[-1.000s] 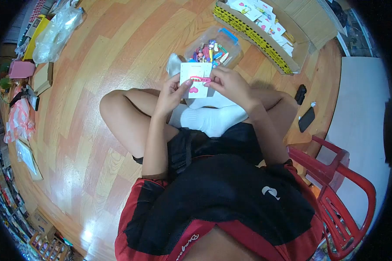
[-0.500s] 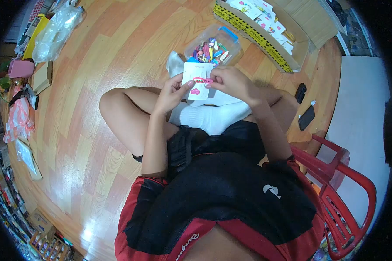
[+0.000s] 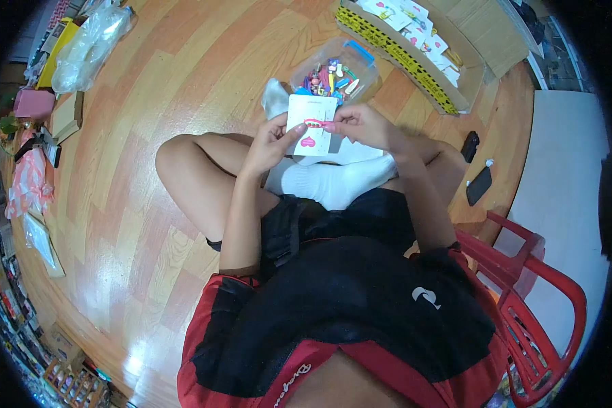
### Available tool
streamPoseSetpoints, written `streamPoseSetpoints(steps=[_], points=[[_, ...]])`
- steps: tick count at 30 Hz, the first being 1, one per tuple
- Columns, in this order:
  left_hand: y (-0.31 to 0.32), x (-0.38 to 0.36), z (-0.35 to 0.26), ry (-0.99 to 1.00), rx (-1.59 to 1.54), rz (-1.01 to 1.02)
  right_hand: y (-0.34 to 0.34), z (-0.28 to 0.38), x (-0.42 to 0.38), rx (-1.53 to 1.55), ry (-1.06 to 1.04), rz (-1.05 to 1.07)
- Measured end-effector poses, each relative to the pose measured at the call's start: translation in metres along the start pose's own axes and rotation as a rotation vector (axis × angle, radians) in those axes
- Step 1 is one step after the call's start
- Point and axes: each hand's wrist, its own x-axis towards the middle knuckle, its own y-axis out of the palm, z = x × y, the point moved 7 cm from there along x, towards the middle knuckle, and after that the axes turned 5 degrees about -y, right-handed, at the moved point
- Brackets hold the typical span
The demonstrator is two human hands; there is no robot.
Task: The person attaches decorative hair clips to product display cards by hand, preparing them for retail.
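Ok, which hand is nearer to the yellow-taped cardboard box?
Right: the right hand, at the pink clip on the white card, is on the side toward the cardboard box; the left hand holds the card's left edge, farther away. Neither touches the box.

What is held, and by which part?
The left hand holds the white card by its left edge; the right hand pinches the pink clip at its right end.

Left hand [image 3: 272,144] and right hand [image 3: 366,127] close together above crossed legs [image 3: 196,166]
Both pinch, the left thumb uppermost (fingers mostly hidden beneath), the right one meeting curled fingers; left forearm [image 3: 241,214] runs nearly straight ahead, right forearm [image 3: 425,190] slants inward
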Motion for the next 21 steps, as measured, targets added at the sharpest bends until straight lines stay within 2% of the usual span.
streamPoseSetpoints(steps=[2,9,11,14,21], points=[[0.003,0.000,-0.004,0.000,-0.071,0.019,0.004,0.006,-0.002,0.026,-0.071,0.048],[0.004,-0.001,-0.003,-0.011,-0.079,0.061,0.010,0.001,-0.005,0.110,-0.091,0.098],[0.004,0.000,-0.001,0.005,-0.090,0.076,0.010,0.007,-0.006,0.206,-0.198,0.053],[0.004,-0.001,-0.001,-0.012,-0.069,0.083,0.012,0.010,-0.008,0.272,-0.232,0.034],[0.008,-0.005,0.000,-0.050,-0.031,0.140,0.013,0.006,-0.011,0.363,-0.216,0.046]])
